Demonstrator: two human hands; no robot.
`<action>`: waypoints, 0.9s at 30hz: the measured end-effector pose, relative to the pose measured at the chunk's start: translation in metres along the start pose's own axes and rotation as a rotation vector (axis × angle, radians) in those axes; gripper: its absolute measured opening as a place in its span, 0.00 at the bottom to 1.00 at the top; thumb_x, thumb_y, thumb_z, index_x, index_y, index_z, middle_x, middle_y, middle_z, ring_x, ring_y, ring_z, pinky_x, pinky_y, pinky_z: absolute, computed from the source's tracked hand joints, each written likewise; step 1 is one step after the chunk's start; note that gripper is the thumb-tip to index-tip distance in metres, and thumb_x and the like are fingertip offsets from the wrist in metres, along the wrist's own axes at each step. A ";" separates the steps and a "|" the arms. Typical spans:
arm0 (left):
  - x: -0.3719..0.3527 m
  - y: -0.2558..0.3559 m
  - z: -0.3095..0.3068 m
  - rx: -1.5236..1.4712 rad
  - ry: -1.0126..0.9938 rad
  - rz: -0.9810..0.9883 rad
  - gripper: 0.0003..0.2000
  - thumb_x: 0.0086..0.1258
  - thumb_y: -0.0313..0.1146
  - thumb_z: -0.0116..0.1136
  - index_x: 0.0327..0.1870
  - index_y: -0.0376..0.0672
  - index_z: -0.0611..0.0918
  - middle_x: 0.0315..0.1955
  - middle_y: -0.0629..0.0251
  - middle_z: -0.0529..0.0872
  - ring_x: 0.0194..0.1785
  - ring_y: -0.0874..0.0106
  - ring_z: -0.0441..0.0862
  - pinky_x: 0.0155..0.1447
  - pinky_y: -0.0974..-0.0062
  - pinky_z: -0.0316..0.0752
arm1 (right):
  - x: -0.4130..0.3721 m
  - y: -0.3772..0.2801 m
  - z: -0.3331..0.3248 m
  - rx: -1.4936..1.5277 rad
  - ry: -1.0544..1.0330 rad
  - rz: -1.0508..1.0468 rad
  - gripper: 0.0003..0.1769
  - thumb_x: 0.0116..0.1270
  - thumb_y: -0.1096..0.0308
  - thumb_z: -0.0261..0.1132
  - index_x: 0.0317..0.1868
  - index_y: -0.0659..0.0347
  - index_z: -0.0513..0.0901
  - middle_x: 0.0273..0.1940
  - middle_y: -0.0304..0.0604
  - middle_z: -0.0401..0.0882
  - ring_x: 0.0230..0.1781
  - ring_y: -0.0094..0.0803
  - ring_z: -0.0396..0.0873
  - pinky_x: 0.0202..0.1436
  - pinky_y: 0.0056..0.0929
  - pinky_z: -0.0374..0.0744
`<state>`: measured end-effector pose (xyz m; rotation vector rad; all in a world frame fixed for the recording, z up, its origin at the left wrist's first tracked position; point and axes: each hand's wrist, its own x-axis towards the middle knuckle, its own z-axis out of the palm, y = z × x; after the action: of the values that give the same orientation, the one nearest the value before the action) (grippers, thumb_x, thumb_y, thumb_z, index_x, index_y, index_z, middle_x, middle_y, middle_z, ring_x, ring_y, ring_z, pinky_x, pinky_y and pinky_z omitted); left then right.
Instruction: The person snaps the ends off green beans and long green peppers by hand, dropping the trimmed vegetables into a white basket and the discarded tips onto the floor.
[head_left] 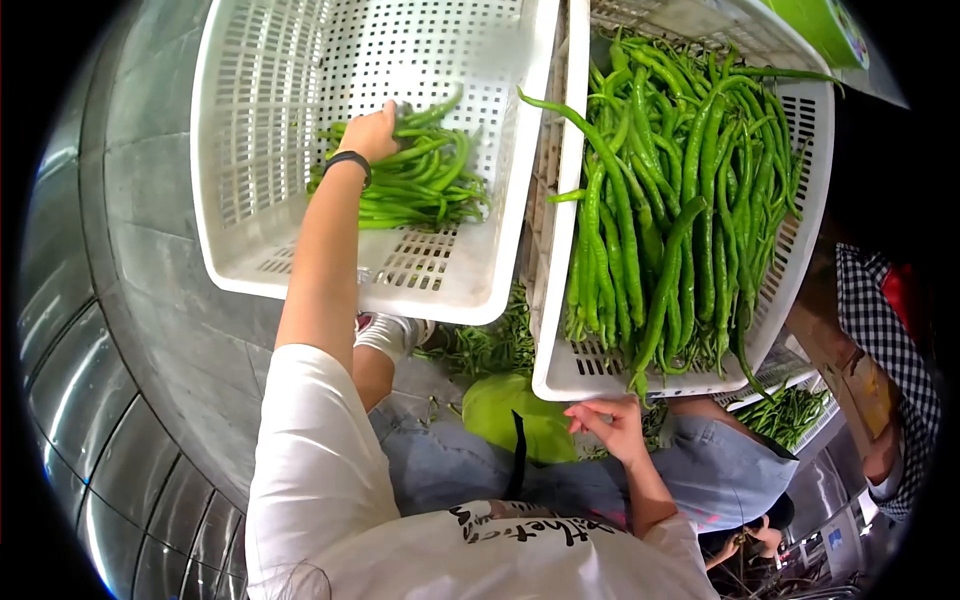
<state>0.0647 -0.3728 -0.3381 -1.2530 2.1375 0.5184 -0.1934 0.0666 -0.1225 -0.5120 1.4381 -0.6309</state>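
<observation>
My left hand [371, 136], with a dark band on its wrist, reaches into the left white basket [345, 288]. Its fingers are closed on some green peppers at the top of a small pile [415, 190]. The right white basket [548, 340] holds a large heap of long green peppers [690, 210], laid mostly lengthwise. Just below that basket's near rim is my right hand [608, 424], its fingers loosely bent and apart, with nothing visible between them.
More green peppers lie on the floor [500, 345] between the baskets and my legs. Another basket of peppers [785, 418] stands at the lower right. Beyond it, a person in a checked garment [885, 340] is close by. A green container [820, 30] sits at the upper right.
</observation>
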 end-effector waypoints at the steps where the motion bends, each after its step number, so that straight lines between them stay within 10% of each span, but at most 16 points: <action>1: -0.004 0.001 0.001 0.018 0.081 0.194 0.25 0.53 0.30 0.59 0.54 0.37 0.70 0.40 0.48 0.83 0.43 0.51 0.81 0.49 0.58 0.76 | 0.000 0.000 0.001 -0.012 0.002 -0.011 0.06 0.64 0.73 0.64 0.36 0.66 0.87 0.24 0.39 0.84 0.21 0.20 0.79 0.25 0.17 0.76; 4: 0.002 0.018 0.013 -0.141 0.134 0.459 0.28 0.49 0.24 0.52 0.58 0.37 0.72 0.52 0.48 0.76 0.55 0.53 0.74 0.56 0.62 0.73 | 0.002 -0.006 0.000 -0.054 -0.018 -0.004 0.07 0.65 0.72 0.63 0.36 0.66 0.86 0.23 0.39 0.84 0.20 0.19 0.78 0.25 0.16 0.75; 8: -0.005 0.032 -0.005 -0.301 -0.050 0.254 0.46 0.43 0.49 0.70 0.67 0.42 0.64 0.64 0.51 0.63 0.67 0.53 0.61 0.68 0.64 0.60 | -0.002 -0.010 -0.009 -0.142 -0.122 0.039 0.08 0.66 0.70 0.63 0.40 0.64 0.85 0.27 0.40 0.84 0.25 0.22 0.79 0.29 0.20 0.75; 12: -0.048 0.018 -0.007 0.039 0.005 0.006 0.53 0.46 0.64 0.66 0.72 0.46 0.56 0.70 0.48 0.54 0.72 0.52 0.53 0.69 0.41 0.47 | -0.016 -0.038 -0.013 -0.490 -0.329 -0.019 0.13 0.65 0.63 0.63 0.46 0.61 0.81 0.31 0.43 0.82 0.28 0.29 0.80 0.32 0.26 0.75; 14: -0.060 0.010 -0.017 -0.036 0.554 0.070 0.42 0.58 0.53 0.63 0.70 0.44 0.59 0.68 0.46 0.56 0.69 0.49 0.56 0.69 0.47 0.53 | -0.034 -0.054 -0.009 -0.390 -0.319 -0.200 0.13 0.66 0.62 0.63 0.45 0.61 0.82 0.30 0.43 0.82 0.27 0.29 0.79 0.32 0.26 0.75; 16: -0.105 0.051 -0.079 -0.110 0.938 0.311 0.26 0.62 0.34 0.62 0.61 0.41 0.70 0.62 0.50 0.67 0.61 0.52 0.67 0.63 0.61 0.67 | -0.044 -0.060 -0.006 -0.335 -0.204 -0.191 0.11 0.67 0.66 0.62 0.46 0.62 0.81 0.32 0.40 0.83 0.30 0.24 0.80 0.37 0.23 0.77; 20: -0.247 0.188 -0.160 -0.205 0.494 0.728 0.14 0.60 0.30 0.57 0.48 0.43 0.77 0.48 0.61 0.78 0.55 0.61 0.74 0.58 0.63 0.72 | -0.051 -0.041 -0.008 -0.162 -0.023 -0.305 0.12 0.68 0.66 0.61 0.47 0.63 0.80 0.34 0.36 0.83 0.32 0.20 0.79 0.38 0.19 0.76; 22: -0.251 0.230 -0.126 0.192 0.794 1.449 0.11 0.59 0.32 0.54 0.43 0.46 0.78 0.43 0.65 0.79 0.54 0.66 0.74 0.61 0.66 0.70 | -0.062 -0.043 -0.009 -0.003 -0.042 -0.330 0.11 0.69 0.67 0.60 0.47 0.65 0.80 0.34 0.37 0.82 0.35 0.20 0.79 0.41 0.20 0.76; 27: -0.266 0.304 -0.081 0.582 0.900 1.530 0.10 0.57 0.33 0.53 0.39 0.45 0.78 0.38 0.69 0.76 0.48 0.71 0.74 0.66 0.67 0.64 | -0.095 -0.050 -0.036 0.201 0.030 -0.466 0.09 0.70 0.71 0.57 0.45 0.66 0.80 0.33 0.39 0.81 0.34 0.20 0.77 0.41 0.19 0.75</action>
<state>-0.1270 -0.1054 -0.0905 0.8643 3.3101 -0.2451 -0.2354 0.0957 -0.0215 -0.6864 1.2709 -1.1452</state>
